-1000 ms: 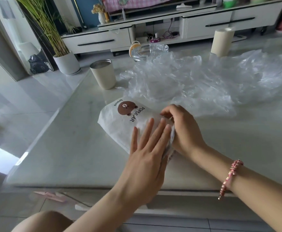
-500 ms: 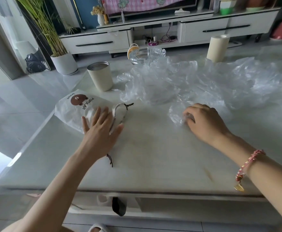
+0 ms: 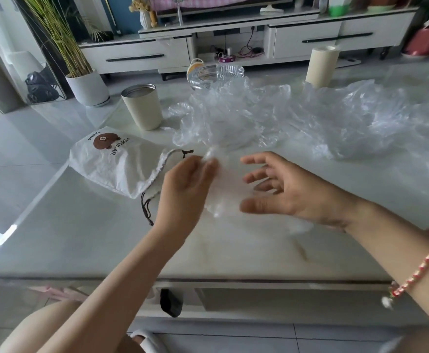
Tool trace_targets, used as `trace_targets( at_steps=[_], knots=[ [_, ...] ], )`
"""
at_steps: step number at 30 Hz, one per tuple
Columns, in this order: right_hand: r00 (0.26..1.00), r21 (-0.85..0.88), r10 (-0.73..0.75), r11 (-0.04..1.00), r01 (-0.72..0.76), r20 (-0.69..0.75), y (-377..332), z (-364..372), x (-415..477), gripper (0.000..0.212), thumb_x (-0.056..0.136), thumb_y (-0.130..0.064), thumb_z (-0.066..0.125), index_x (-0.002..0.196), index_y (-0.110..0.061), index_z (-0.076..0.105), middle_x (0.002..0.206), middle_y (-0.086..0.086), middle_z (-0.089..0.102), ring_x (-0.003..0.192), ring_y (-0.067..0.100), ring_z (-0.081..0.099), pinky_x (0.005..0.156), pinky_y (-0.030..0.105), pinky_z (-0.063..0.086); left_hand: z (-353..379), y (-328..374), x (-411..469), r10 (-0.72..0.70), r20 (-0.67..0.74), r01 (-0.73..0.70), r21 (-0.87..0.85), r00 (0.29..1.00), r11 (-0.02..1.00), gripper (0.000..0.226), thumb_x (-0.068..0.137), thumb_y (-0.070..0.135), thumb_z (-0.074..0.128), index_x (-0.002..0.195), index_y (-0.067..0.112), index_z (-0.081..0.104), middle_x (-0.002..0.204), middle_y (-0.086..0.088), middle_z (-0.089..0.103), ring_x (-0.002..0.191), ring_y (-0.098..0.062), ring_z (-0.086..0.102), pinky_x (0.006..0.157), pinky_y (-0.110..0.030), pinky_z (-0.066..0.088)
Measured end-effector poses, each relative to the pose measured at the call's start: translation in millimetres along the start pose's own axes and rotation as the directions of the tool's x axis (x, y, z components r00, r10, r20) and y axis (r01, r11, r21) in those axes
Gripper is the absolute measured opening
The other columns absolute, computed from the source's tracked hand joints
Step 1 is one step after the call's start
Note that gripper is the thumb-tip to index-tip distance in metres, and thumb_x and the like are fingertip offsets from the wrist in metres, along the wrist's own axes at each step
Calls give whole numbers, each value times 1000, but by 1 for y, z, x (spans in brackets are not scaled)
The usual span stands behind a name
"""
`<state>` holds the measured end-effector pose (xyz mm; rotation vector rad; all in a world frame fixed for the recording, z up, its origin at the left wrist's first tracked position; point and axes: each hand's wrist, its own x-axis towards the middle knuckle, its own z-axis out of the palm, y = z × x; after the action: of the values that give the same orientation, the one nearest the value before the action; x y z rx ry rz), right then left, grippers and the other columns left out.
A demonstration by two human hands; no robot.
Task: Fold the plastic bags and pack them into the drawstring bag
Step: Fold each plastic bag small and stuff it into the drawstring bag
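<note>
A white drawstring bag (image 3: pixel 122 165) with a brown bear print and the word POPULAR lies flat at the left of the table, its dark cord trailing toward me. A clear plastic bag (image 3: pixel 227 159) is lifted over the table's middle, blurred by motion. My left hand (image 3: pixel 185 189) pinches its left edge between thumb and fingers. My right hand (image 3: pixel 282 188) is beside it on the right, fingers spread and blurred, touching or just off the plastic. A large heap of clear plastic bags (image 3: pixel 348 121) covers the table's far right.
A cream tumbler (image 3: pixel 142 107) stands behind the drawstring bag. A glass dish (image 3: pixel 216 75) and a cream cylinder (image 3: pixel 321 66) stand at the table's far edge. The table's front edge (image 3: pixel 208 280) runs close below my forearms. A potted plant (image 3: pixel 86 86) sits on the floor beyond.
My left hand has left the drawstring bag and moved right to take the plastic bag. The plastic bag has been lifted off the table between both hands. My right hand's fingers have spread.
</note>
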<state>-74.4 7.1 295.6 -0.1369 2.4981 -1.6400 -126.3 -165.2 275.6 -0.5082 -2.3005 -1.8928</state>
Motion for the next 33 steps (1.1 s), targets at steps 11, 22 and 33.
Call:
trace_targets(
  at_steps=[11, 22, 33],
  knots=[
    [930, 330, 170, 942, -57, -327, 20, 0, -13, 21, 87, -25, 60, 75, -8, 62, 61, -3, 65, 56, 10, 59, 54, 18, 47, 8, -9, 3, -315, -155, 314, -32, 936, 949, 45, 97, 43, 38, 67, 10, 39, 50, 3, 30, 40, -8, 26, 36, -18, 20],
    [783, -608, -387, 794, 14, -488, 26, -5, -20, 72, 75, -60, 58, 126, -11, 48, 118, 7, 52, 107, 21, 47, 93, 31, 36, 9, -26, 4, -313, -2, 293, 354, 950, 888, 40, 93, 48, 43, 80, 13, 56, 57, 4, 57, 53, -10, 47, 46, -20, 34],
    [759, -163, 52, 965, -205, -648, 60, -20, 17, 15, 90, -24, 59, 81, -12, 60, 77, 5, 67, 68, 13, 61, 62, 24, 41, 16, -27, -2, -308, 25, 263, 457, 951, 850, 25, 96, 32, 47, 80, 14, 54, 67, 1, 55, 61, -21, 49, 50, -28, 36]
  ],
)
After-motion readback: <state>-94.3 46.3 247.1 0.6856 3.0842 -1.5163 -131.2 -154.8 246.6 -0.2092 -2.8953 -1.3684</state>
